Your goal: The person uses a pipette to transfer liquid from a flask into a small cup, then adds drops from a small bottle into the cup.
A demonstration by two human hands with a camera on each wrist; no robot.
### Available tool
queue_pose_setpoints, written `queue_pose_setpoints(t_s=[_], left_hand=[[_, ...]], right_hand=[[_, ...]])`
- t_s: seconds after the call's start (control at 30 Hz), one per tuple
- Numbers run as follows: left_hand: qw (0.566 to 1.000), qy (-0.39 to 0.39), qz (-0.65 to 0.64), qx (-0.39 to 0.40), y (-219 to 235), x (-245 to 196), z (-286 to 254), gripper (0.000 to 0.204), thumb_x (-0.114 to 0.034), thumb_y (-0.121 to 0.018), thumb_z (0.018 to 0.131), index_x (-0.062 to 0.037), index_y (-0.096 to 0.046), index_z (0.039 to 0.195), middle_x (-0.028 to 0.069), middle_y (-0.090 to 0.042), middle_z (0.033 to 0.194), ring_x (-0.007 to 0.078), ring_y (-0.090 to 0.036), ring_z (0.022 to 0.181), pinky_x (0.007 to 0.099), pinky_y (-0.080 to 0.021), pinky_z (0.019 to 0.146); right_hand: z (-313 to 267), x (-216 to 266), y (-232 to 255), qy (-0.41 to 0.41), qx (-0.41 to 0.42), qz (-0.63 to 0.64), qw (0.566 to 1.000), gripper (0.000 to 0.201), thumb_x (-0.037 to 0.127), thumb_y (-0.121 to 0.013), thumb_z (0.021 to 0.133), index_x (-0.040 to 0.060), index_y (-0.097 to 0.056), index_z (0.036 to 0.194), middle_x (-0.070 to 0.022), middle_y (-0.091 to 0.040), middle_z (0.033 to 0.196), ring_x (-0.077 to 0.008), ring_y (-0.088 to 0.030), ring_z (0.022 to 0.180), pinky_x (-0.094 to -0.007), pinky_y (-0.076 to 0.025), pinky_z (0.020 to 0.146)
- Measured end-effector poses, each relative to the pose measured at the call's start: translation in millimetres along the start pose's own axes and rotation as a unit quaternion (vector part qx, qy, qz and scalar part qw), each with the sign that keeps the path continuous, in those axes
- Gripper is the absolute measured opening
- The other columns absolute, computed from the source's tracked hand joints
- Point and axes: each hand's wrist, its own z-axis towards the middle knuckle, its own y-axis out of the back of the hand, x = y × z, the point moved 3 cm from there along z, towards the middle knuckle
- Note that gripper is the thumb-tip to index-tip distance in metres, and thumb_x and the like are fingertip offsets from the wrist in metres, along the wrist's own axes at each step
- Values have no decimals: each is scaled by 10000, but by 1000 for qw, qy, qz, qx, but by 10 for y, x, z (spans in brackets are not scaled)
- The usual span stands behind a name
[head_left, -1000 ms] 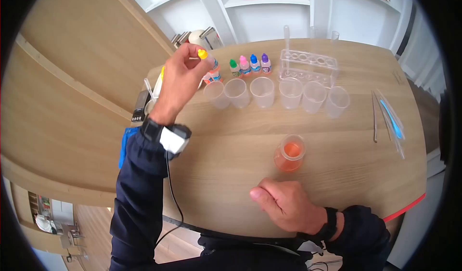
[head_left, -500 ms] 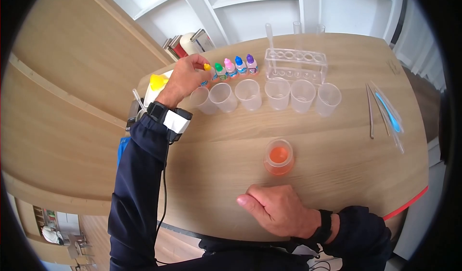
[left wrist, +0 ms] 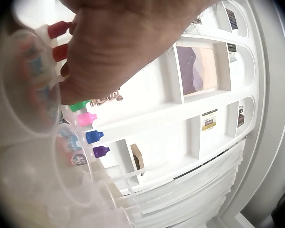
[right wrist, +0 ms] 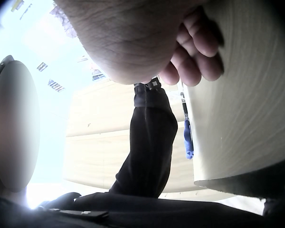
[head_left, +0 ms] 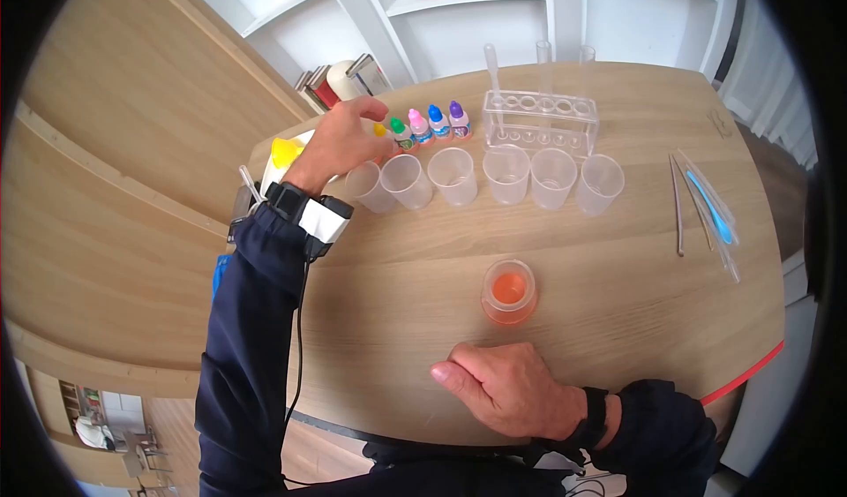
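My left hand (head_left: 344, 142) is over the left end of a row of small dropper bottles, its thumb and forefinger apart around a yellow-capped dropper bottle (head_left: 380, 131). Green (head_left: 399, 128), pink (head_left: 419, 124), blue (head_left: 438, 122) and purple-capped bottles (head_left: 459, 122) line up to its right. In the left wrist view, red caps (left wrist: 60, 52) show close beside the fingers, and the hand hides part of the row. My right hand (head_left: 507, 391) rests on the table with fingers loosely curled, holding nothing. Just beyond it stands a clear flask (head_left: 509, 307) with orange liquid.
Several clear plastic cups (head_left: 453, 177) stand in a row before the bottles. Behind them is a clear test tube rack (head_left: 540, 119). Tweezers (head_left: 678, 214) and a blue tool (head_left: 710, 206) lie at the right. A yellow funnel (head_left: 285, 152) is at the left.
My left hand has lowered the yellow-capped bottle into the row and its fingers have loosened from it. The view has shifted slightly. My right hand stays in place.
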Motion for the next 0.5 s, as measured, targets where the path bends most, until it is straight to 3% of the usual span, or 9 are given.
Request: queue_pose_setpoints(t_s=[0.13,0.23,0.43,0.5], left_hand=[[997,55,18,45,39,-279,18,564,-252,-898,766,-27,-791,1273,158,-818,1053,237,-803,865,362,-628,785],[998,37,37,44,-28,-263,115,508,-256,-898,764,-30,-815,1212,144,-813,935,243,-799,786,366,-629,745],[995,34,80,46,-98,-291,154,450,-246,-899,776,-24,-827,1160,149,-807,924,238,-798,772,375,-629,741],[997,60,24,43,-47,-295,121,416,-223,-891,793,-7,-822,1142,149,-808,977,225,-795,850,370,-625,799]], right_hand=[[4,5,7,2,-4,2,1000,419,337,-621,1141,62,-598,826,-163,-595,657,-402,-621,604,-501,-484,571],[-1,-1,1,9,-12,3,1000,415,333,-623,1140,63,-599,827,-161,-596,657,-401,-622,602,-499,-486,571],[0,13,14,7,-7,0,1000,420,340,-614,1143,63,-600,827,-159,-600,658,-400,-627,605,-500,-491,573],[-2,14,14,3,-4,3,1000,424,343,-611,1144,64,-599,826,-159,-601,657,-401,-628,606,-501,-492,574]])
